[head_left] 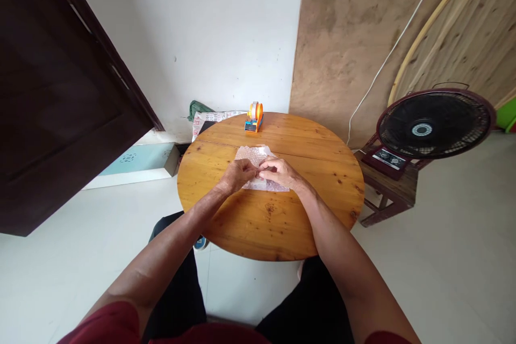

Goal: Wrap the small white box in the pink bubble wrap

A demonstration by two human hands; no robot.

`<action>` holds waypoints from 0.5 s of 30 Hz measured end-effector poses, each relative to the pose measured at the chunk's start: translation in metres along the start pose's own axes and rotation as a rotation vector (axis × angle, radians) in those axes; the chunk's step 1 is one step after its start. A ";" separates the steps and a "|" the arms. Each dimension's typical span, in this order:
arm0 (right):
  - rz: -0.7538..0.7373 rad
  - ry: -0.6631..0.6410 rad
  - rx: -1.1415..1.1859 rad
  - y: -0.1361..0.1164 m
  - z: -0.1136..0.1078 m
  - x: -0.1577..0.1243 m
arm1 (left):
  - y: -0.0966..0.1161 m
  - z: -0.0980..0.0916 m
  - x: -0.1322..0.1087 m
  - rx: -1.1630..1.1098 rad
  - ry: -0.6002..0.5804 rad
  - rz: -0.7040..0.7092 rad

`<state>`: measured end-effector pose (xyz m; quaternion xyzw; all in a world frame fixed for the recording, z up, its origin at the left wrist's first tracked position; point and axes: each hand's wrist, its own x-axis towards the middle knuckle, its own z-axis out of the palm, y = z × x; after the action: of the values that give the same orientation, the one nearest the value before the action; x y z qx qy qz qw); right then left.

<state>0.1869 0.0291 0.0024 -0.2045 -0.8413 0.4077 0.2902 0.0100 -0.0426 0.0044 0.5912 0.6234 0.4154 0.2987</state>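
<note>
A sheet of clear bubble wrap [253, 155] lies on the round wooden table [322, 183], near its middle. My left hand [237, 174] and my right hand [280, 172] meet over the sheet's near part, fingers curled and pinching the wrap between them. Whether anything is wrapped inside is hidden by my fingers. An orange and blue tape dispenser [254, 117] stands at the table's far edge, beyond both hands.
A dark door [60, 91] stands open at the left. A low fan [435, 124] rests on a small wooden stool [387, 193] right of the table. Printed paper and a green bag [199, 110] lie on the floor behind the table, by the white wall.
</note>
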 end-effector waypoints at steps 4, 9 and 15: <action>0.024 -0.003 0.023 0.002 0.001 -0.001 | -0.007 -0.015 0.002 0.115 -0.012 -0.004; 0.005 -0.021 0.030 0.008 0.002 -0.002 | -0.020 -0.043 -0.002 0.297 -0.016 -0.097; -0.003 -0.018 0.021 0.007 0.001 -0.002 | -0.012 -0.061 -0.014 0.250 0.016 -0.203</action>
<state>0.1884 0.0312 -0.0041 -0.1964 -0.8399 0.4178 0.2852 -0.0466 -0.0658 0.0214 0.5544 0.7293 0.3069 0.2581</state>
